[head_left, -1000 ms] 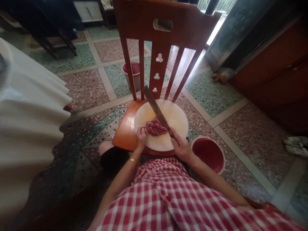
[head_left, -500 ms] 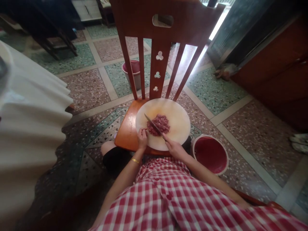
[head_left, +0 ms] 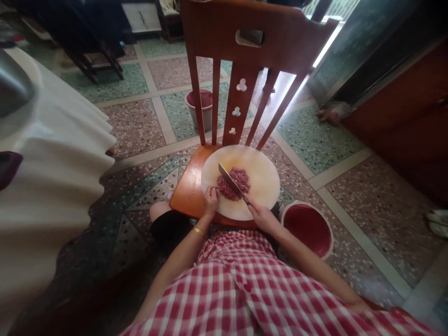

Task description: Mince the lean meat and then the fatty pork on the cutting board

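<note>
A kitchen knife (head_left: 230, 179) is in my right hand (head_left: 263, 216), its blade slanting up and left across a mound of minced red meat (head_left: 238, 178). The broad face of the blade shows. The meat sits on a round white cutting board (head_left: 263, 186). Beside the mound's lower left edge, my left hand (head_left: 210, 201) rests at the board with fingers curled together. What those fingers hold, if anything, is hidden.
The board lies on a wooden chair (head_left: 189, 186) with a tall slatted back. A red-lined bucket (head_left: 308, 228) stands on the floor at right, another bucket (head_left: 201, 109) behind the chair. A cloth-covered table (head_left: 77, 163) is at left.
The knife has tilted so that more of its blade face shows over the meat. The whole view has shifted slightly, and my left hand keeps its place by the mound.
</note>
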A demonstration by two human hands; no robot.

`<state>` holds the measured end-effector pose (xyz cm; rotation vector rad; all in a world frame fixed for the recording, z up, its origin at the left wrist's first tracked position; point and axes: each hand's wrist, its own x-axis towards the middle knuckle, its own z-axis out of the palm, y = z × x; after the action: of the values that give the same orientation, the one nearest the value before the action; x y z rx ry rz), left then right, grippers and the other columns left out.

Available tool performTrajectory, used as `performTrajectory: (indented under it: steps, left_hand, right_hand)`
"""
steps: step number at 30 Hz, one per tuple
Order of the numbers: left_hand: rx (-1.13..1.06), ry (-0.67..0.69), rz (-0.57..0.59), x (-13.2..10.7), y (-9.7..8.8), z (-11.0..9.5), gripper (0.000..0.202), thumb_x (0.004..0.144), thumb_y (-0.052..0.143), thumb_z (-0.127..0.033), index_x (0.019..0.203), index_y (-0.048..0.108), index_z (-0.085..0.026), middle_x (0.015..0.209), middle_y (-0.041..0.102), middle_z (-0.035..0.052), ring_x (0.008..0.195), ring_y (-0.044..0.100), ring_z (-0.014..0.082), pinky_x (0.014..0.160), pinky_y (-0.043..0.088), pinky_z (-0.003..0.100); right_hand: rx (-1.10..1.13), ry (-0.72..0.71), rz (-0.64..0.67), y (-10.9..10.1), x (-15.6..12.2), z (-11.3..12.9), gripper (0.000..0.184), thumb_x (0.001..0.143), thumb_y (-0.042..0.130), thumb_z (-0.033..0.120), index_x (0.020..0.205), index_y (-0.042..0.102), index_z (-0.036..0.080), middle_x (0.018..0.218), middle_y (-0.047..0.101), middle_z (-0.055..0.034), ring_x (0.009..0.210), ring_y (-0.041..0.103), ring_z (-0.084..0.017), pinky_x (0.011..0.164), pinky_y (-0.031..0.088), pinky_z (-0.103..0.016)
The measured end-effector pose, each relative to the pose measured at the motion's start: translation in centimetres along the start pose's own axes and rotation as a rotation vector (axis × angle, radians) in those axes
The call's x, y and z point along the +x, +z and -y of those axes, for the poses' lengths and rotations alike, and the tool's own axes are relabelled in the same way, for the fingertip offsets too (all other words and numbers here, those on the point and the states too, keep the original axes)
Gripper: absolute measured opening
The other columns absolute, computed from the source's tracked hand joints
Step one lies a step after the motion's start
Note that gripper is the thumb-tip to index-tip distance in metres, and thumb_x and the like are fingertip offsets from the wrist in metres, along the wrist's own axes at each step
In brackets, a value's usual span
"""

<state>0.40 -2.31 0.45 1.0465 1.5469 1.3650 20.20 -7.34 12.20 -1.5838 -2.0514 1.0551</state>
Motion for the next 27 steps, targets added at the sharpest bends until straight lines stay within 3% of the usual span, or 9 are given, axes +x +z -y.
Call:
performTrajectory:
  steps: [5, 9, 11, 17, 22, 27]
  left_hand:
    - [-0.007, -0.006, 0.0, -0.1, 0.1, -0.1, 0.023, 0.085, 0.037, -0.032, 0.082, 0.054, -0.018, 0.056, 0.043, -0.0034, 0.052, 0.043, 0.0099, 0.053, 0.036, 0.021]
    - [0.006, -0.004, 0.009, -0.2, 0.0, -0.3, 0.022, 0.085, 0.036, -0.032, 0.081, 0.054, -0.018, 0.057, 0.043, -0.0032, 0.053, 0.043, 0.0104, 0.054, 0.036, 0.022]
    - [0.016, -0.004, 0.013, -0.2, 0.0, -0.5, 0.022, 0.085, 0.037, -0.032, 0.08, 0.054, -0.018, 0.057, 0.043, -0.0032, 0.053, 0.043, 0.0106, 0.055, 0.036, 0.022]
    - [0.025, 0.014, 0.022, -0.1, 0.0, -0.5, 0.021, 0.084, 0.037, -0.03, 0.081, 0.054, -0.018, 0.057, 0.042, -0.0038, 0.054, 0.042, 0.0107, 0.056, 0.036, 0.022]
    - [0.061, -0.001, 0.023, -0.1, -0.1, -0.4, 0.022, 0.084, 0.037, -0.031, 0.083, 0.055, -0.018, 0.057, 0.043, -0.0036, 0.054, 0.042, 0.0111, 0.055, 0.035, 0.022]
    - [0.098, 0.025, 0.026, -0.2, 0.0, -0.8, 0.02, 0.083, 0.037, -0.028, 0.081, 0.055, -0.018, 0.058, 0.044, -0.0036, 0.055, 0.043, 0.0105, 0.057, 0.036, 0.021]
  right_hand:
    - [0.024, -0.191, -0.198, -0.7, -0.6, 1.3, 0.049, 0.09, 0.034, 0.029, 0.139, 0.032, 0.021, 0.132, 0.049, -0.0057, 0.119, 0.046, -0.02, 0.1, 0.038, -0.035]
    - [-0.009, -0.032, -0.042, 0.8, -0.2, -0.5, 0.05, 0.09, 0.034, 0.026, 0.14, 0.03, 0.025, 0.12, 0.059, -0.0049, 0.107, 0.057, -0.021, 0.091, 0.046, -0.036]
    - [-0.006, 0.014, 0.012, 0.6, -0.3, -0.8, 0.048, 0.09, 0.034, 0.027, 0.138, 0.032, 0.027, 0.121, 0.059, -0.0034, 0.108, 0.056, -0.021, 0.09, 0.046, -0.037]
    - [-0.018, -0.109, -0.209, -0.7, -0.4, -0.2, 0.049, 0.091, 0.032, 0.03, 0.139, 0.032, 0.02, 0.13, 0.051, -0.0053, 0.116, 0.049, -0.02, 0.099, 0.038, -0.035]
    - [-0.073, 0.072, -0.034, -0.3, 0.2, -1.6, 0.048, 0.09, 0.033, 0.028, 0.138, 0.035, 0.021, 0.122, 0.057, -0.0061, 0.109, 0.055, -0.023, 0.091, 0.046, -0.038]
    - [-0.016, -0.128, -0.224, -1.5, -0.4, -0.1, 0.048, 0.091, 0.034, 0.03, 0.138, 0.034, 0.021, 0.13, 0.051, -0.0039, 0.119, 0.047, -0.019, 0.1, 0.038, -0.035]
